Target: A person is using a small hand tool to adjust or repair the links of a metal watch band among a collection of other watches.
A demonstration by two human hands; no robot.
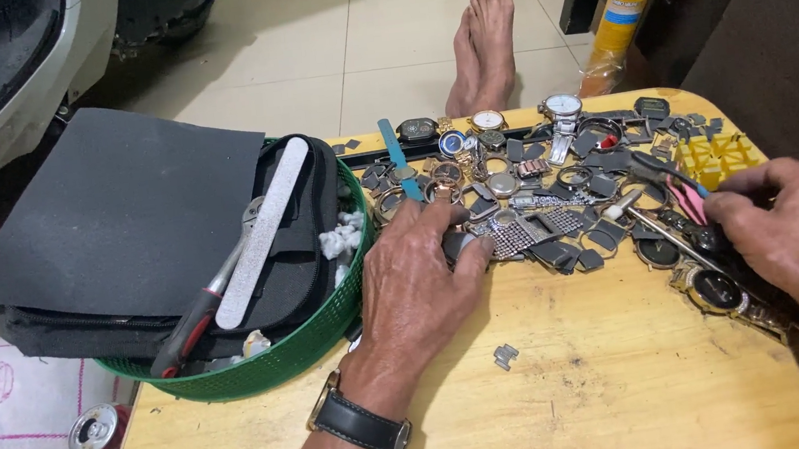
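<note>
My left hand [420, 286] rests on a low yellow wooden table [581, 383], fingers curled over a small dark watch part [460, 244] at the edge of a heap of watch parts [552, 181]. A black-strapped wristwatch [360, 424] sits on that wrist. My right hand [796, 230] is at the table's right side, pinching a thin dark tool [663, 170] that points left over the heap. Round watch cases [715, 290] lie just under it. One small metal link [505, 355] lies alone on the bare wood.
A green mesh basket [267, 364] at the table's left holds a black pouch, a dark sandpaper sheet [125, 212], a long nail file [261, 230] and red-handled pliers [190, 328]. My bare feet [484, 41], an orange spray can [623, 8] and a drink can [97, 431] are on the floor.
</note>
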